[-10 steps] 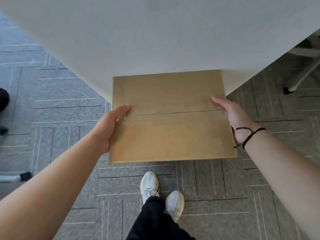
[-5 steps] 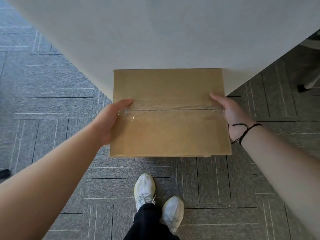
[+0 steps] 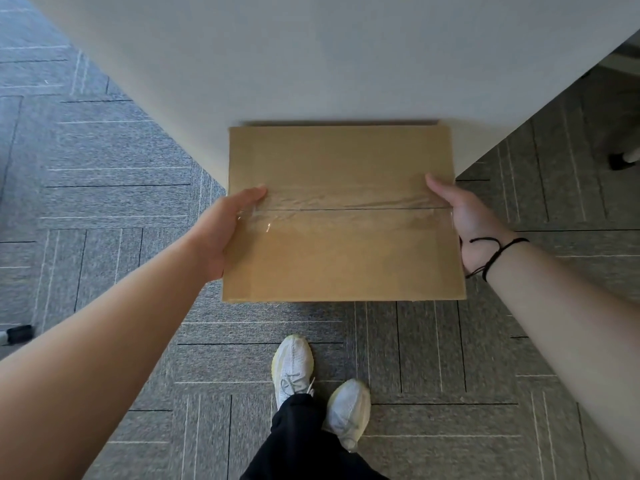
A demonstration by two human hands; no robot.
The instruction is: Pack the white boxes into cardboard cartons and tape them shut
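A brown cardboard carton (image 3: 343, 258) is closed, with clear tape along its middle seam. It hangs in front of me, its far part over the corner of a white table (image 3: 311, 64) and its near part over the floor. My left hand (image 3: 221, 230) grips its left side, thumb on top near the tape end. My right hand (image 3: 467, 220), with a black cord at the wrist, grips the right side. No white boxes show.
Grey patterned carpet (image 3: 104, 188) covers the floor on both sides of the table corner. My white shoes (image 3: 294, 365) stand just below the carton. A chair leg (image 3: 623, 159) is at the far right, and a black-tipped leg (image 3: 17, 334) at the left edge.
The carton has moved slightly away from me, further over the table corner, with both hands still on its sides. My feet have shifted a little.
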